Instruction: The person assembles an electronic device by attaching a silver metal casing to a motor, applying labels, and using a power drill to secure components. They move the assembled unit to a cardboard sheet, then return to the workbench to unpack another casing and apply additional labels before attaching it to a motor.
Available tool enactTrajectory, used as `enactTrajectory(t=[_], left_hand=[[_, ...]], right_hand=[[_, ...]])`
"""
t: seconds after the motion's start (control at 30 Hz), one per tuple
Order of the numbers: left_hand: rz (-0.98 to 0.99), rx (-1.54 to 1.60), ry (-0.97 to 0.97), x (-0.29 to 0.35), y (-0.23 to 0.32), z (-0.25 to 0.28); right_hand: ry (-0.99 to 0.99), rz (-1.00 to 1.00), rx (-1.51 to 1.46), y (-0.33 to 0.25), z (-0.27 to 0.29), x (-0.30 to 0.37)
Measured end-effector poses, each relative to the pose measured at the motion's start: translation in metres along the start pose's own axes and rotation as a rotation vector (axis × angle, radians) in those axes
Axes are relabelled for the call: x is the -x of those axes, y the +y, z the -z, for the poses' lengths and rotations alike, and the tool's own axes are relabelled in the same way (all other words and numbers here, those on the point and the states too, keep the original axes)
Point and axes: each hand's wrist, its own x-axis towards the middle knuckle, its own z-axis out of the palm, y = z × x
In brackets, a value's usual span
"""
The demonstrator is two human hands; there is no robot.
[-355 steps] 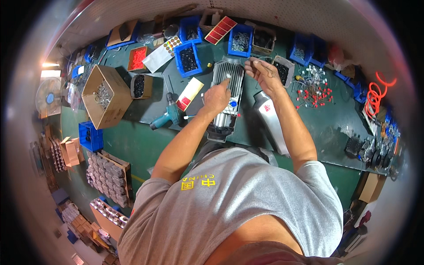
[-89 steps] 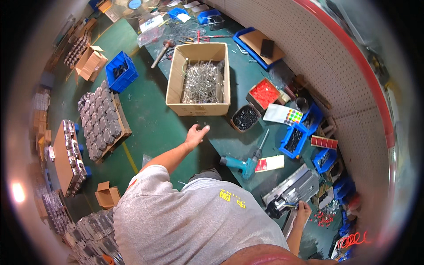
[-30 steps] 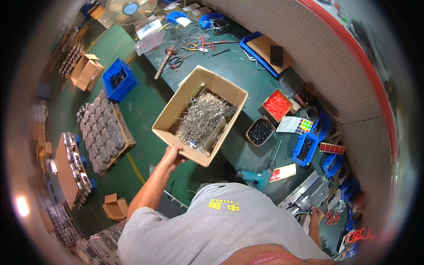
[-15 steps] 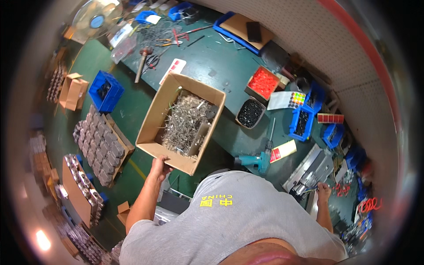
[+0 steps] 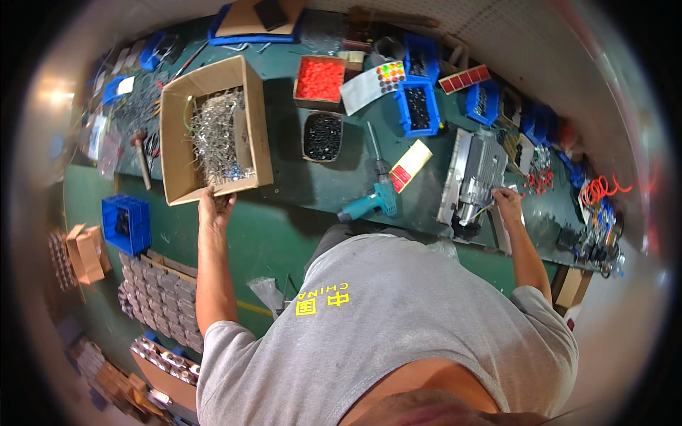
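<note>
**Box now squared at the bench's near edge**

The cardboard box has turned since half a second ago and sits straighter at the left. Your left hand grips its near rim, fingers curled. Your right hand rests on the grey metal unit; its grip is unclear. Open bench lies between them, around the teal drill.

Left hand far out on a straight arm, right hand forward, fingers curled.

One head-worn fisheye looks steeply down from above onto the green workbench.
</note>
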Motion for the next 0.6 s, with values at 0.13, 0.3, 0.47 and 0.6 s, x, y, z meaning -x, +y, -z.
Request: enactTrajectory(t=[0.13, 0.3, 0.47, 0.6], left_hand=[[-0.188, 0.089, 0.198, 0.045, -0.041, -0.067], [-0.114, -0.346, -0.146, 0.071, -0.136, -0.131], [-0.957, -0.999, -0.571, 0.057, -0.148, -0.292], [-1.337, -1.244, -0.553, 0.010, -0.134, -0.399]], right_hand=[[0.030, -0.005, -0.074, -0.014, -0.009, 0.015], [0.054, 0.021, -0.089, 0.005, -0.009, 0.010], [0.073, 0.040, -0.153, 0.008, -0.013, 0.011], [0.084, 0.078, 0.009, 0.001, -0.009, 0.005]])
